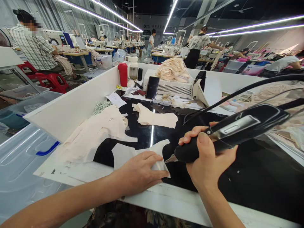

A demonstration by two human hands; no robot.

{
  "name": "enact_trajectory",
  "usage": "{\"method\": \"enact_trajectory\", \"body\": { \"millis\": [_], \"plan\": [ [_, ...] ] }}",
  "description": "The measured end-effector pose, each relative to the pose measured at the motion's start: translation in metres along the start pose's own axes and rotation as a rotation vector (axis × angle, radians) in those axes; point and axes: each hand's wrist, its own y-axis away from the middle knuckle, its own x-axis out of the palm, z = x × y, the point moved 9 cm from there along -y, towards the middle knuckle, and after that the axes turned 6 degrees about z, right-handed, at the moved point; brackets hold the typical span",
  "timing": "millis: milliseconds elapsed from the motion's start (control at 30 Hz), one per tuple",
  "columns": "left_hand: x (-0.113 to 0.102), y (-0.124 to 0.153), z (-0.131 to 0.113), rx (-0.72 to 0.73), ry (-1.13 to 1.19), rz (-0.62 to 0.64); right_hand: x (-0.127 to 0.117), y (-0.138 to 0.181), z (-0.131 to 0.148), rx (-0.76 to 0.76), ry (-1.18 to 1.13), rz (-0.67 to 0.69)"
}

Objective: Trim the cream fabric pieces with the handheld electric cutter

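Observation:
My right hand (209, 155) is wrapped round a black corded hand tool (232, 129) with a silver panel and a narrow metal tip. The tip points left and meets, or nearly meets, the right edge of a cream fabric piece (125, 155); contact is hard to tell. On that piece lies my left hand (142, 172), fingers flat and pressing it to the black table surface (256, 177). A small stack of cut cream fabric pieces (156, 117) sits just beyond. To the left spreads a larger pile of cream pieces (95, 136).
A low white wall (64, 109) borders the table. Toward the back stand a phone (152, 87), a red cup (123, 74), a jar (133, 69) and a white vented box (171, 88) topped with fabric. The tool's black cable (237, 95) arches at right. People work beyond.

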Motion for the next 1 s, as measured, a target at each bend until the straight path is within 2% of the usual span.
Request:
{"method": "enact_trajectory", "body": {
  "millis": [133,333,433,633,767,1000],
  "plan": [
    [0.004,0.000,-0.002,-0.026,0.012,0.034,0.000,0.002,0.000,-0.004,0.032,0.018],
    [0.000,0.008,-0.038,-0.043,-0.087,0.070,-0.005,0.014,0.011,0.033,0.012,0.052],
    [-0.005,0.012,-0.047,-0.061,-0.094,0.070,-0.008,0.019,0.019,0.019,-0.001,0.065],
    [-0.007,0.009,-0.032,-0.026,-0.080,0.046,-0.011,0.021,0.018,0.013,-0.002,0.060],
    [-0.005,0.007,-0.018,-0.024,-0.045,0.072,-0.012,0.022,0.015,0.016,-0.001,0.072],
    [-0.005,0.007,-0.012,0.019,-0.074,0.063,-0.014,0.023,0.016,0.018,0.007,0.060]
  ]
}}
